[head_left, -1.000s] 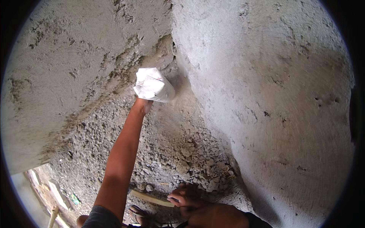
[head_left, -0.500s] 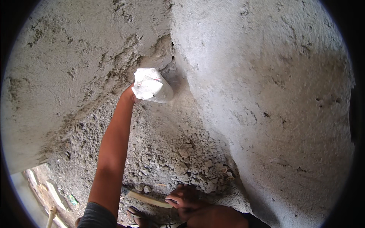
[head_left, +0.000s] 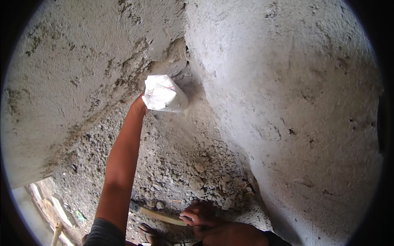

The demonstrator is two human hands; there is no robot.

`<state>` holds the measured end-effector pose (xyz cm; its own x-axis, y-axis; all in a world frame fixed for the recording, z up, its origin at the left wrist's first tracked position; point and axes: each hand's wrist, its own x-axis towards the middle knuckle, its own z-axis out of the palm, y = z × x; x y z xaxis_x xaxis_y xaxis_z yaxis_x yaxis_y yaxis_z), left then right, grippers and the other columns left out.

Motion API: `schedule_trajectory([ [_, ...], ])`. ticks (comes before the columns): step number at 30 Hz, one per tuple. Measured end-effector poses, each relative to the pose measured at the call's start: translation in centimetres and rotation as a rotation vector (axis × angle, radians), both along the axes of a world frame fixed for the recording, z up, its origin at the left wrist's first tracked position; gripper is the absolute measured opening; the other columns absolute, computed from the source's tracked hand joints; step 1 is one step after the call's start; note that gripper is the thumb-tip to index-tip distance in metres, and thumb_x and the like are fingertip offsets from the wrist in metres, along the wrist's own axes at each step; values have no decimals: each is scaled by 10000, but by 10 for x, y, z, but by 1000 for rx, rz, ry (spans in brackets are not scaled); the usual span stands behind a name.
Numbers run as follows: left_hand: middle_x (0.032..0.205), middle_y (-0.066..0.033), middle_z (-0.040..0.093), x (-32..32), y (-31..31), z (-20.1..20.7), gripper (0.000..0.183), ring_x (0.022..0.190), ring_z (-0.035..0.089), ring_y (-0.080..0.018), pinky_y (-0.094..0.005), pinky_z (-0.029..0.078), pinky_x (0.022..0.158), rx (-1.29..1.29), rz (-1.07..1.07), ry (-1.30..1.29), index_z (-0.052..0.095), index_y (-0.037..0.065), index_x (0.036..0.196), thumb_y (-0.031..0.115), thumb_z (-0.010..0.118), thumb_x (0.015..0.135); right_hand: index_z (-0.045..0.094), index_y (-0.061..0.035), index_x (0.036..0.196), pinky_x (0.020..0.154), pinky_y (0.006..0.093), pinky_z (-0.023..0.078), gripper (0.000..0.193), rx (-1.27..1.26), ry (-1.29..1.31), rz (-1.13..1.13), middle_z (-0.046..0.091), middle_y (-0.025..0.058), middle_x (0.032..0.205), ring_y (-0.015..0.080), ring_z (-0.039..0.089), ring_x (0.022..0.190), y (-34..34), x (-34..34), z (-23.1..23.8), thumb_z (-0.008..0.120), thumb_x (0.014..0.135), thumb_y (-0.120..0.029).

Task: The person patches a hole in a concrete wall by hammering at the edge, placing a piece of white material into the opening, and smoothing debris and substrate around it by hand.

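My left arm reaches far forward to the corner between two rough walls. Its hand (head_left: pixel 141 101) is at the left side of a crumpled white bag (head_left: pixel 162 93) and appears to grip it; the bag hides most of the fingers. Close to my body, my right hand (head_left: pixel 200 214) is closed around the end of a curved wooden tool handle (head_left: pixel 162 216). The tool's dark head (head_left: pixel 134 205) lies low to the left, partly in shadow, so its kind is unclear.
Loose grey rubble (head_left: pixel 184 164) covers the sloping ground. A pitted left wall (head_left: pixel 74 82) and a bulging pale right wall (head_left: pixel 295 115) close in on both sides. My foot (head_left: pixel 147 231) shows below the tool. Wooden pieces (head_left: pixel 61 209) lie at the lower left.
The view has shifted slightly. Both hands keep almost the same places, with the white bag and the wooden-handled tool still held.
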<state>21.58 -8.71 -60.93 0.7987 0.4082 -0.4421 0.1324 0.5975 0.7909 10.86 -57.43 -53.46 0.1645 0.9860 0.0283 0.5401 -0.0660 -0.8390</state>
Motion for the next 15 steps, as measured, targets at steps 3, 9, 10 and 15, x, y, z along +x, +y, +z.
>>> schedule_trajectory([
  [3,1166,-105,718,6,10,-6,379,981,724,-222,-386,614,835,2,-36,-70,616,45,1274,292,611,986,714,-200,866,626,348,494,122,2,32,32,679,-43,749,210,608,651,1,0,-2,764,837,-307],
  [9,1295,-72,658,19,22,-32,453,1133,640,-195,-378,526,967,-152,71,15,549,77,1411,268,596,1003,720,-204,880,620,354,489,133,24,10,12,684,-56,755,204,604,659,4,-4,-1,772,828,-314],
  [10,1297,-71,657,20,25,-38,461,1136,638,-200,-384,519,980,-225,28,-41,544,75,1414,279,595,1004,721,-207,882,620,355,490,133,3,16,16,687,-60,760,203,605,664,2,-4,-2,772,827,-317],
  [15,1292,-83,661,31,7,-32,471,1130,644,-215,-400,517,980,-262,-41,-61,550,70,1403,310,592,999,722,-217,878,618,355,496,129,-18,44,11,691,-69,765,202,609,665,-9,-2,-11,774,825,-323],
])
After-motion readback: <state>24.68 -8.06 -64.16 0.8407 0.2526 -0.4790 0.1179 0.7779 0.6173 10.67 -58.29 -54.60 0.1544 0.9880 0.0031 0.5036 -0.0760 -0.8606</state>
